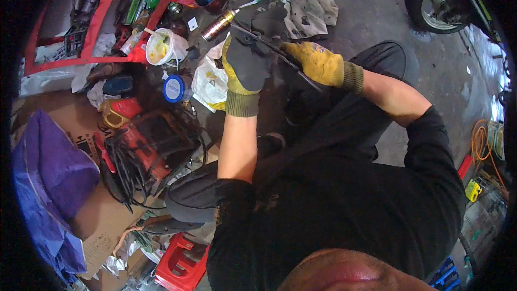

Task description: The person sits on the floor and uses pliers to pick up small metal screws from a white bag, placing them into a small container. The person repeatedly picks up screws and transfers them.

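Observation:
Both my hands wear yellow work gloves with dark grey palms and knitted cuffs. A long, thin dark metal rod (308,79) slants between them, from upper left to lower right. My left hand (246,67) is closed at its upper part, the fingers partly hidden by the grey of the glove. Closed around the rod's middle is my right hand (316,63), its knuckles turned up. Just beyond my left hand lies a gold spray can (219,25). A stained grey-white rag (312,8) rests on the floor past the rod.
On the left stand a white bucket (175,48), a blue-lidded can (174,89) and a red-black machine with cables (145,145). A white plastic bag (210,82) lies beside my left wrist. A red stool (180,264) is low left; a wheel (431,8) is far right.

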Demonstrator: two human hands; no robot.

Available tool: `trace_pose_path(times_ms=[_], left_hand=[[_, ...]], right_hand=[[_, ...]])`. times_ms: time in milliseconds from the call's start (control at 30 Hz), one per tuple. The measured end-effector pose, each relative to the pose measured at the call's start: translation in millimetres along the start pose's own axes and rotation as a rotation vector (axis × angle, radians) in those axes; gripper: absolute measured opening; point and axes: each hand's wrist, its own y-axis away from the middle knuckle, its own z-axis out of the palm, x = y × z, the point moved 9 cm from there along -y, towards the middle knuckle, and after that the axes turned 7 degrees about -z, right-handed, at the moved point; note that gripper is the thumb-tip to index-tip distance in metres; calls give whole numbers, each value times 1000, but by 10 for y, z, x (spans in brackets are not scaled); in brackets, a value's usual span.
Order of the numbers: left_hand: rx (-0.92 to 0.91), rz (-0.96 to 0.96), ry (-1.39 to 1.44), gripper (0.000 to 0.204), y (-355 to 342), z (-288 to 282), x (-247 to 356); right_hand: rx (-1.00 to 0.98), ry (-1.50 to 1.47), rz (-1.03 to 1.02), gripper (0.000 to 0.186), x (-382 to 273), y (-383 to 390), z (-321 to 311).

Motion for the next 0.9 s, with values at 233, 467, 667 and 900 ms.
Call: trace_pose_path(times_ms=[233, 467, 667, 900], left_hand=[[46, -566, 1351, 37, 7, 231, -565], [-266, -469, 1604, 48, -83, 431, -333], [-77, -304, 936, 50, 0, 307, -433], [-170, -214, 935, 48, 21, 153, -6]], right_hand=[[28, 413, 80, 32, -19, -21, -162], [90, 520, 9, 36, -67, 22, -167], [169, 541, 5, 40, -67, 45, -135], [106, 470, 84, 40, 54, 64, -153]])
